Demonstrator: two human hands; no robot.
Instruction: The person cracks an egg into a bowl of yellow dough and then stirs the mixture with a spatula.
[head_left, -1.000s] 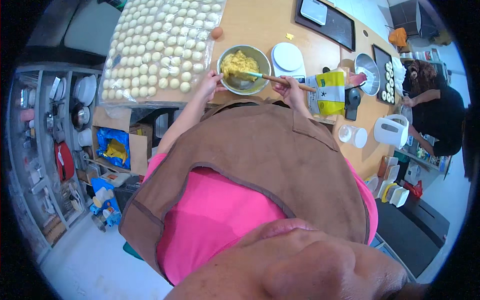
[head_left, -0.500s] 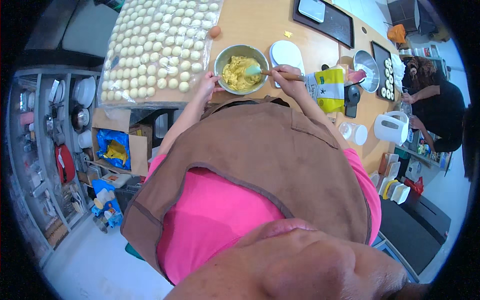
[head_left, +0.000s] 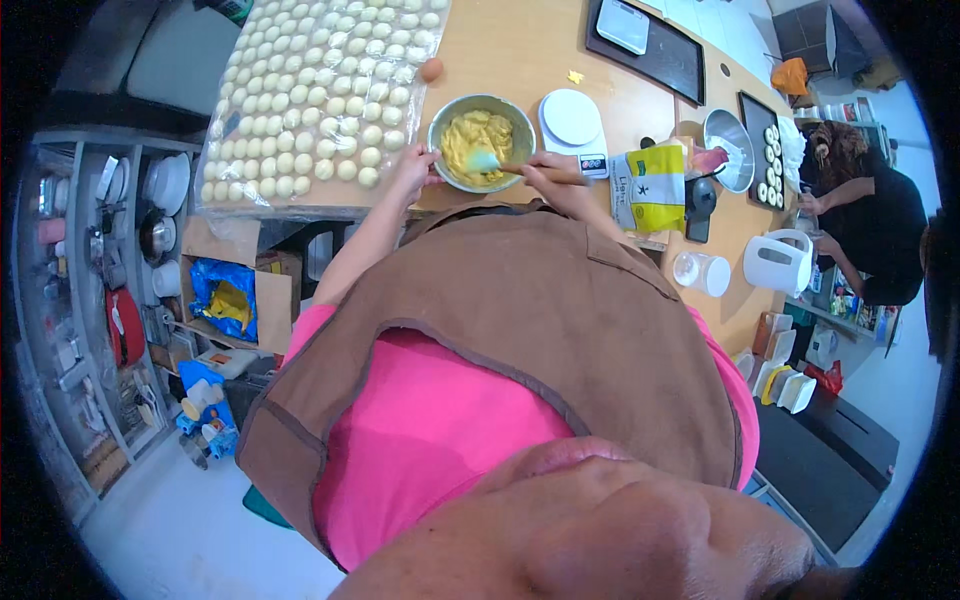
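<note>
Round silvery metal bowl (head_left: 521, 122): sits at the near edge of the pale wooden worktop (head_left: 510, 45), a mass of thick yellow paste (head_left: 475, 132) inside.
Left grip (head_left: 413, 168): thumb and fingers clamp together on the bowl's left rim.
Right grip (head_left: 560, 187): closes around the wooden handle of a spatula (head_left: 510, 168), its pale blue-green blade down in the paste.
Risk: to an onlooker's eye, the bowl could skid or tip should the left grip slacken under the spatula's push; a wide swing of the handle might knock the round-plated white scale (head_left: 572, 118); a jolt could roll the brown egg (head_left: 431, 69).
Count: one mixing bowl, one spatula, one egg; two scales, including a pale flat one (head_left: 622, 26); two dark rectangular trays (head_left: 677, 73); one yellow-and-white pouch (head_left: 660, 190); one black-clad co-worker (head_left: 895, 235).
Pale round dough balls (head_left: 302, 164): roughly a hundred or more amid clear plastic, glare preventing an exact tally.
</note>
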